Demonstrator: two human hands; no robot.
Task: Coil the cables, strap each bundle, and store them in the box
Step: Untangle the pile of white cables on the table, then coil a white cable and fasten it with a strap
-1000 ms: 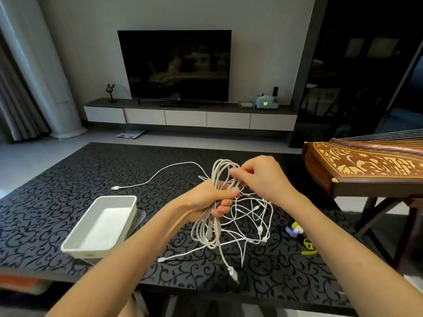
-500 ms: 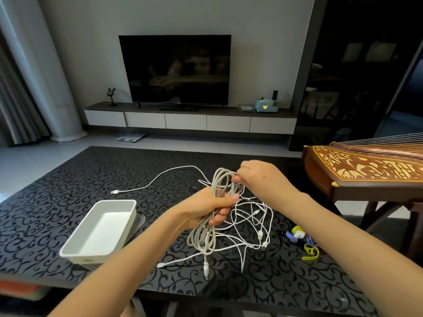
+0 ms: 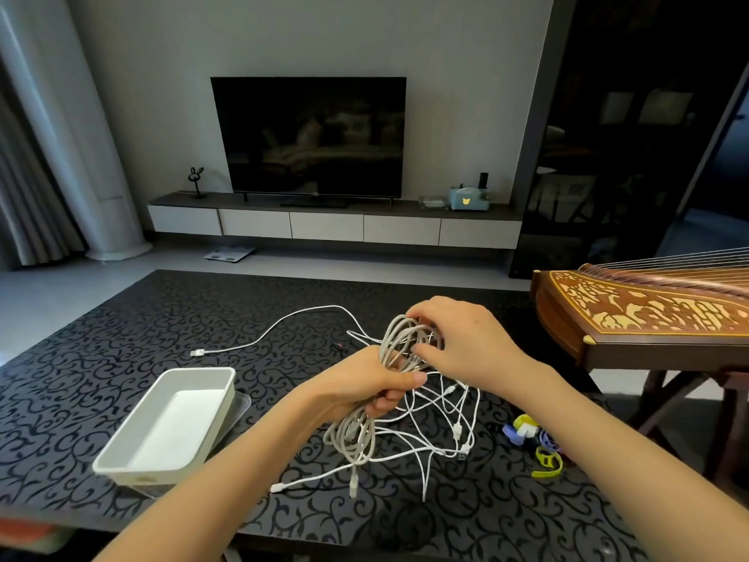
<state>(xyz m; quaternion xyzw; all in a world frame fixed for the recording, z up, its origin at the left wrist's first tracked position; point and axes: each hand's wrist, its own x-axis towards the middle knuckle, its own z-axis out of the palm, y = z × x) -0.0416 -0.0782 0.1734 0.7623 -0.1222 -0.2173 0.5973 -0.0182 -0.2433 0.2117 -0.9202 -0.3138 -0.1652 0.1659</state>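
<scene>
Cable coil (image 3: pixel 352 434) held above bench (image 3: pixel 101 338): left hand (image 3: pixel 364 387) still grips its middle; right hand (image 3: pixel 466 342) now curls over top loops. We count one coil, one box (image 3: pixel 140 474); loose cables (image 3: pixel 457 429) uncountable.

Dark television (image 3: pixel 312 135) against a grey wall, long low cabinet (image 3: pixel 324 228) beneath it carrying a rabbit-eared ornament (image 3: pixel 196 181) and a teal box (image 3: pixel 468 198), bathroom scale (image 3: pixel 229 253) on the floor, black scroll-patterned table (image 3: pixel 81 358), ornate wooden zither (image 3: pixel 648 314) at right, curtain (image 3: pixel 24 196) at left
</scene>
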